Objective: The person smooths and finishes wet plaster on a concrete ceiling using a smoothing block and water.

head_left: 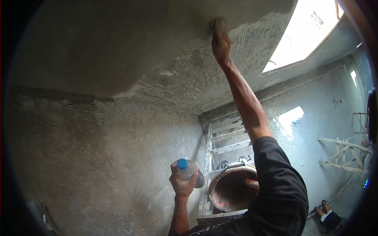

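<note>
My left hand [184,181] is wrapped round a clear plastic bottle [188,170] with a blue cap, held in front of the wall at the lower middle. Stretched up to the plastered surface [149,35], my right hand [221,37] has its fingers bent against the smooth, darker area near its rough edge. The right fingertips are blurred, and whatever they hold, if anything, cannot be made out. Below my right arm, a round basin [232,188] with dark contents stands by a splattered ladder-like frame [228,137].
At the top right is a bright opening [303,35]. A wooden trestle [344,155] stands on the right. A person [330,218] in dark clothing is at the lower right. Rough wall [98,157] fills the left.
</note>
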`<act>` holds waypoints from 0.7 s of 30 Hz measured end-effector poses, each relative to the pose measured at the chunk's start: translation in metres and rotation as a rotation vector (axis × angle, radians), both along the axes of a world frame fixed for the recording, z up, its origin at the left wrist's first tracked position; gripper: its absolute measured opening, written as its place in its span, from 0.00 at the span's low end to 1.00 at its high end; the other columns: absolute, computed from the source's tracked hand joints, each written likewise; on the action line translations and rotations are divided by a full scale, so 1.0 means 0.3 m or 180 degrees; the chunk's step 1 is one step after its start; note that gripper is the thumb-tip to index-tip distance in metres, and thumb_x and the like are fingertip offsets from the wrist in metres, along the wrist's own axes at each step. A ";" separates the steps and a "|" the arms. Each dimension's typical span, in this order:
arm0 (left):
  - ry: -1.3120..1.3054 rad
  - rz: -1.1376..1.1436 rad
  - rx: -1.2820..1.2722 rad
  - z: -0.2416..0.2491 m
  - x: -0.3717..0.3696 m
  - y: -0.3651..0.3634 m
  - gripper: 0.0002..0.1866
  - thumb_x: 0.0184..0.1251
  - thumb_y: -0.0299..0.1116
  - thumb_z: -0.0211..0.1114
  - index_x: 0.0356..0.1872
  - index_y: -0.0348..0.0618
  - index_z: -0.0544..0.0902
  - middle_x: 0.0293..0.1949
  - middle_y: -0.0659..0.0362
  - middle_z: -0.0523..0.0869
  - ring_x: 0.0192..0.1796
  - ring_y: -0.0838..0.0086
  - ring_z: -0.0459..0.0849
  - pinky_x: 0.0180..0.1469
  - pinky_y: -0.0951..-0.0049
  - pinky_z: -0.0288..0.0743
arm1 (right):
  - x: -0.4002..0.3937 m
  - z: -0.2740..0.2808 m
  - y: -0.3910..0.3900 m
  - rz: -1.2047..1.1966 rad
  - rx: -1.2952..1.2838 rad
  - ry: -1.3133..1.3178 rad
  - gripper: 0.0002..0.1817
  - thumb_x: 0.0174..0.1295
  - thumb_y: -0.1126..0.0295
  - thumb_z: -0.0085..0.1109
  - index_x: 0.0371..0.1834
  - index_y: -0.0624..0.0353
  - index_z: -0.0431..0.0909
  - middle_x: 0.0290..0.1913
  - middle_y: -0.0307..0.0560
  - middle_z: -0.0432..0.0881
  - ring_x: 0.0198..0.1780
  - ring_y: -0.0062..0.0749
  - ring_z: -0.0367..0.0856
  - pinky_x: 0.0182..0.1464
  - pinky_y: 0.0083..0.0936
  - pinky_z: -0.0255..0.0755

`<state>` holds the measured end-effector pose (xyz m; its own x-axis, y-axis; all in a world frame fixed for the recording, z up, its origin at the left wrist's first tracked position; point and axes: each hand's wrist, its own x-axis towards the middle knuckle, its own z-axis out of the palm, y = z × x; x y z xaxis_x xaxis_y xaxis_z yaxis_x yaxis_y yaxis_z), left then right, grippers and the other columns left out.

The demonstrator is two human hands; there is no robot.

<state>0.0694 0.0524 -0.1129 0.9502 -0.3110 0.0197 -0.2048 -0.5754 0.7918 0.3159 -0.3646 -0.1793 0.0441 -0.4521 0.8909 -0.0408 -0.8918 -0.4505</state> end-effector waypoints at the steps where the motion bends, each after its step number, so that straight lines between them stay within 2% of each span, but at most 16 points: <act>1: -0.0058 0.0008 0.0016 -0.005 0.002 -0.003 0.23 0.52 0.36 0.77 0.43 0.42 0.73 0.33 0.57 0.83 0.35 0.71 0.83 0.42 0.67 0.78 | -0.022 -0.040 0.027 0.0317 0.0043 0.0148 0.27 0.58 0.85 0.54 0.63 0.57 0.74 0.60 0.58 0.77 0.63 0.49 0.75 0.65 0.38 0.72; 2: -0.0104 0.0016 0.0038 -0.006 -0.003 -0.003 0.23 0.52 0.36 0.77 0.43 0.42 0.73 0.33 0.57 0.83 0.35 0.71 0.83 0.42 0.67 0.78 | -0.051 -0.080 0.047 0.0634 0.0092 0.0310 0.27 0.58 0.84 0.54 0.63 0.57 0.75 0.60 0.58 0.78 0.63 0.48 0.76 0.64 0.38 0.73; 3: -0.0106 0.0017 0.0033 -0.004 -0.009 -0.003 0.23 0.52 0.36 0.77 0.43 0.42 0.73 0.33 0.57 0.83 0.35 0.71 0.83 0.42 0.67 0.78 | -0.088 -0.095 0.063 0.0635 0.0087 0.0308 0.27 0.58 0.84 0.54 0.63 0.57 0.75 0.60 0.58 0.78 0.63 0.48 0.76 0.64 0.38 0.73; 5: 0.0036 0.0017 -0.0141 -0.005 -0.006 -0.007 0.24 0.52 0.37 0.77 0.44 0.41 0.73 0.33 0.57 0.83 0.35 0.70 0.83 0.41 0.67 0.78 | -0.124 -0.102 0.076 0.0987 0.0470 0.0417 0.27 0.58 0.85 0.55 0.63 0.56 0.75 0.59 0.57 0.79 0.62 0.47 0.77 0.62 0.38 0.75; 9: -0.0044 -0.0003 0.0025 -0.009 -0.009 -0.004 0.24 0.52 0.37 0.77 0.44 0.42 0.73 0.33 0.56 0.83 0.35 0.70 0.84 0.41 0.67 0.79 | -0.101 0.097 0.038 0.0640 0.0922 -0.0068 0.27 0.57 0.84 0.56 0.62 0.56 0.76 0.59 0.58 0.78 0.61 0.47 0.77 0.63 0.38 0.74; 11: -0.0061 -0.0013 -0.0030 -0.006 -0.008 -0.011 0.24 0.51 0.38 0.78 0.44 0.42 0.73 0.34 0.56 0.83 0.34 0.69 0.84 0.41 0.67 0.79 | -0.040 0.140 0.016 0.0544 0.0443 -0.0374 0.28 0.57 0.84 0.56 0.63 0.57 0.74 0.59 0.58 0.78 0.61 0.47 0.77 0.62 0.38 0.74; 12: -0.0057 -0.0005 -0.0024 -0.002 -0.009 -0.013 0.24 0.51 0.38 0.78 0.44 0.42 0.73 0.34 0.56 0.83 0.34 0.69 0.84 0.41 0.67 0.79 | -0.009 0.122 0.027 0.0552 0.0450 -0.0370 0.28 0.57 0.84 0.56 0.63 0.57 0.74 0.59 0.58 0.78 0.61 0.47 0.77 0.62 0.38 0.74; 14: -0.0014 0.0075 0.0048 0.005 -0.010 -0.016 0.25 0.51 0.38 0.78 0.44 0.41 0.74 0.34 0.56 0.84 0.34 0.69 0.84 0.41 0.66 0.79 | 0.045 0.047 0.065 -0.0021 -0.0144 -0.0127 0.29 0.58 0.84 0.55 0.66 0.58 0.71 0.59 0.58 0.78 0.60 0.46 0.78 0.59 0.37 0.77; 18: -0.0086 0.0006 0.0055 -0.002 -0.017 -0.008 0.25 0.51 0.37 0.78 0.44 0.41 0.74 0.34 0.56 0.84 0.34 0.69 0.84 0.41 0.66 0.79 | -0.031 -0.023 0.161 0.0363 -0.0013 0.0255 0.30 0.60 0.83 0.54 0.69 0.59 0.67 0.60 0.58 0.77 0.59 0.45 0.79 0.55 0.36 0.79; 20: -0.0052 -0.0021 -0.0038 -0.030 -0.012 0.003 0.24 0.51 0.37 0.78 0.44 0.41 0.74 0.34 0.56 0.84 0.35 0.69 0.84 0.41 0.66 0.79 | -0.075 0.018 0.182 0.1052 0.1195 0.0343 0.32 0.62 0.80 0.53 0.72 0.56 0.63 0.56 0.49 0.82 0.58 0.40 0.81 0.57 0.30 0.78; 21: -0.0052 -0.0022 -0.0031 -0.028 -0.009 0.004 0.24 0.51 0.37 0.78 0.44 0.41 0.74 0.34 0.56 0.84 0.35 0.69 0.84 0.41 0.66 0.79 | -0.080 0.056 0.172 0.1051 0.1203 0.0342 0.32 0.62 0.80 0.53 0.72 0.56 0.63 0.56 0.49 0.82 0.58 0.40 0.81 0.57 0.30 0.78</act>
<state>0.0666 0.0535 -0.1212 0.9476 -0.3172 0.0383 -0.2216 -0.5663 0.7938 0.2919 -0.3129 -0.1627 0.3213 -0.6882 0.6505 0.1519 -0.6406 -0.7527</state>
